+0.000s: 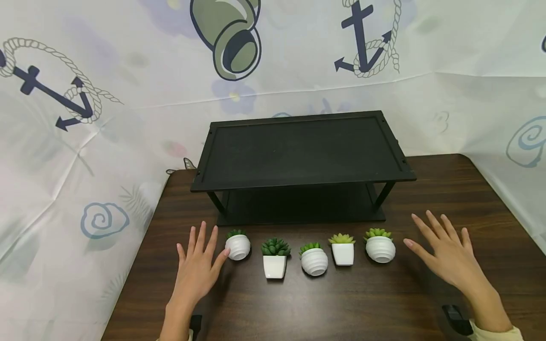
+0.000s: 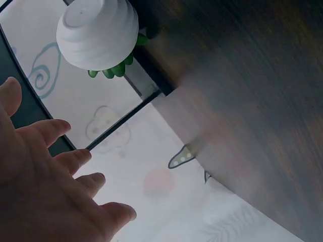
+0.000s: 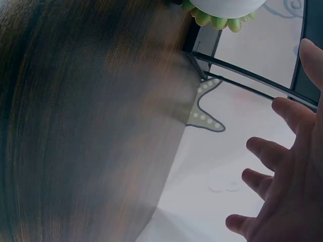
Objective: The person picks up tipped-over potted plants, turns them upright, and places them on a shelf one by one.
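Observation:
Several small potted succulents stand in a loose row across the table. At the left end is a round white ribbed pot [image 1: 238, 247]; beside it come a square white pot with a dark green succulent [image 1: 275, 258], a round ribbed pot [image 1: 314, 260], a square pot with a yellow-green succulent [image 1: 342, 249] and another round pot [image 1: 380, 246] at the right end. My left hand [image 1: 196, 267], fingers spread, is nearest the leftmost pot, its thumb close by; whether they touch I cannot tell. My right hand [image 1: 448, 255], also spread and holding nothing, hovers right of the rightmost pot.
A black two-tier shelf [image 1: 298, 151] stands behind the pots, towards the back of the dark wooden table [image 1: 324, 308]. A white printed cloth [image 1: 136, 142] hangs behind and to the left of the table. Black wrist devices [image 1: 457, 319] are on the arms.

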The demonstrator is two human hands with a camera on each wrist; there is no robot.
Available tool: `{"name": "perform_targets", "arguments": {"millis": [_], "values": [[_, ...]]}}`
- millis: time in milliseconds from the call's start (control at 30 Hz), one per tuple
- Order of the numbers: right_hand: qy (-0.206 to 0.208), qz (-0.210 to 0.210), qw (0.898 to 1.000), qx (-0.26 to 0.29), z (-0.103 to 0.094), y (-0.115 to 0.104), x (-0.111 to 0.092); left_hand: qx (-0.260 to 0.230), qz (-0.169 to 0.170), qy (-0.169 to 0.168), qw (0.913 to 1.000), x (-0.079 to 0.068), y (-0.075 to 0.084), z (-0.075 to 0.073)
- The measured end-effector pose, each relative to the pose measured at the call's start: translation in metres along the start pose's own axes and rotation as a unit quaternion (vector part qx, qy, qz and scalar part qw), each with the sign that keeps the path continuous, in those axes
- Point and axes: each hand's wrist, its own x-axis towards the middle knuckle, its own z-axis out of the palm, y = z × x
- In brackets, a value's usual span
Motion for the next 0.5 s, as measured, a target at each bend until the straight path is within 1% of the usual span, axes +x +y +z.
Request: {"name": "perform_targets", "arguments": {"millis": [100,167,233,333,433,500], "values": [[0.009,-0.009,1.000,0.006,0.000,0.000,0.000,-0.008,0.005,0.001,1.0000,0.002,-0.003,-0.003],[0.015,-0.014,1.000,0.012,-0.001,0.000,0.001,-0.024,0.005,0.001,0.9997,0.004,-0.005,-0.006],[0.023,-0.017,0.999,0.014,-0.002,-0.001,0.001,-0.053,-0.001,0.000,0.9986,0.008,-0.008,-0.011],[0.034,-0.023,0.999,0.017,-0.001,-0.002,0.002,-0.105,-0.022,0.001,0.9942,0.015,-0.010,-0.019],[0.047,-0.035,0.998,0.018,0.000,-0.003,0.002,-0.146,-0.040,0.020,0.9882,0.022,-0.013,-0.028],[0.053,-0.043,0.997,0.022,0.001,-0.004,0.002,-0.166,-0.049,0.045,0.9840,0.027,-0.015,-0.035]]}}
